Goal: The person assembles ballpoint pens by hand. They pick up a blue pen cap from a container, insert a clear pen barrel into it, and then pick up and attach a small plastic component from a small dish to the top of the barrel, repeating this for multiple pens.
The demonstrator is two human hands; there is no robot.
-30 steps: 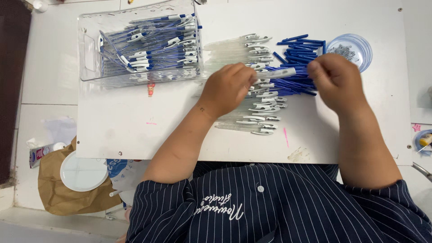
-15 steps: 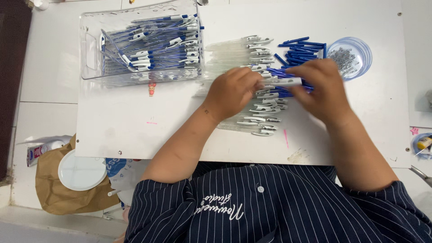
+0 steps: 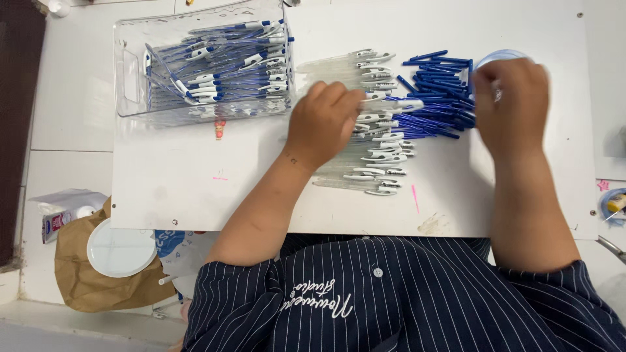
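The left hand [image 3: 324, 124] lies knuckles-up near the middle of the white board [image 3: 195, 176], its fingers curled narrow about a pen barrel [image 3: 398, 103] whose white clip end juts out toward 3 o'clock; how tightly it is held cannot be told, since the fingertips are tucked under; the right hand [image 3: 510, 104] sits at about 2 o'clock on the board, blurred, fingers bent down over a small round blue-rimmed dish [image 3: 495, 58], and whether it holds anything cannot be told; between the two hands, from 12 to 3 o'clock of the left hand, lies a heap of loose blue pen parts [image 3: 437, 78], touching the row of clear barrels with white clips [image 3: 378, 153] that spreads from 12 round to 5 o'clock of that hand; at 10 o'clock on the board stands a clear plastic bin [image 3: 130, 85] filled with assembled blue-and-white pens [image 3: 222, 65], well apart from the right hand and just beside the left hand's 10 o'clock; off the board at 8 o'clock a white round lid [image 3: 120, 248] rests on a brown paper bag [image 3: 85, 287], with a small packet [image 3: 59, 218] just above it; the person wears a dark pinstriped shirt [image 3: 391, 306] at 6 o'clock.
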